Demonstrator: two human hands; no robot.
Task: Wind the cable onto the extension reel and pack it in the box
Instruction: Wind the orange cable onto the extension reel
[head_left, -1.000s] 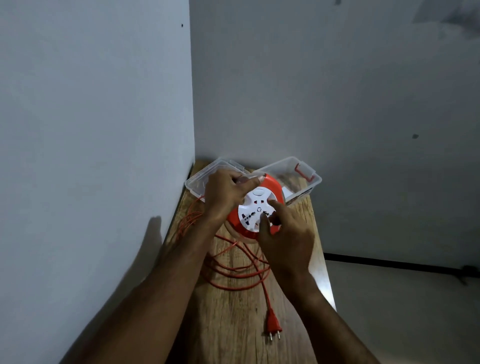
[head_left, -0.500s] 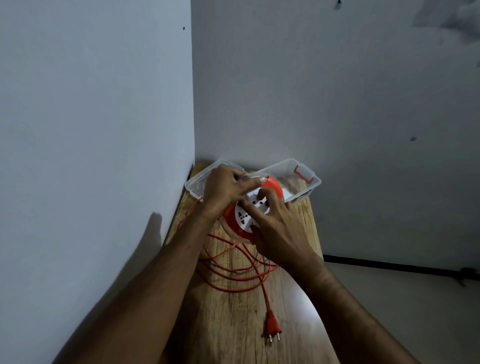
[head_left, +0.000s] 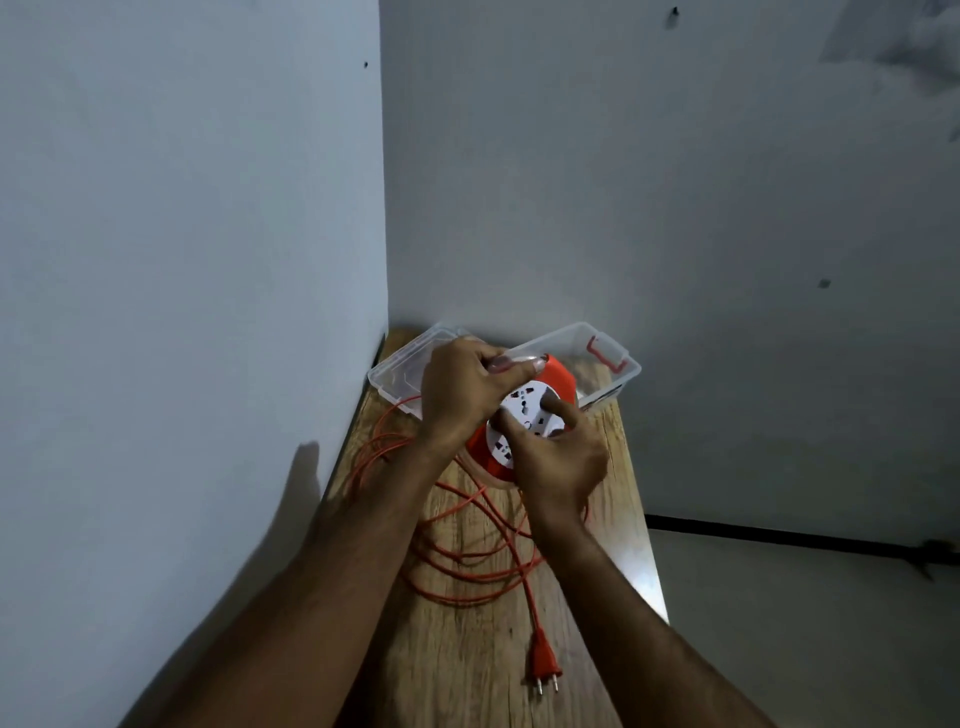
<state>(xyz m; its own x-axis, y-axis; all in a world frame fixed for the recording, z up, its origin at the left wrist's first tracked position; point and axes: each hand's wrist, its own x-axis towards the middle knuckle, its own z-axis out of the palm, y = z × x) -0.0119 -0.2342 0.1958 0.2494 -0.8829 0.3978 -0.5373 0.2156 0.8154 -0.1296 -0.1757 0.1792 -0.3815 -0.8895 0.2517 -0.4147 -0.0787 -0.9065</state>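
A bare room corner: plain grey walls (head_left: 623, 182) meeting behind a wooden table (head_left: 467, 649).

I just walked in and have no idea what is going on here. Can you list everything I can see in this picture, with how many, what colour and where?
extension reel: one, orange with a white socket face, held above the far end of the table
cable: one, orange, loose loops on the table under the arms
plug: one, orange, two pins, near end of the cable on the table
box: one, clear plastic with a red clip, far end of the table by the wall
lid: one, clear, left of the box
table: one, wood, in the corner
walls: two, grey
left hand: grips the reel's rim
right hand: fingers curled on the socket face
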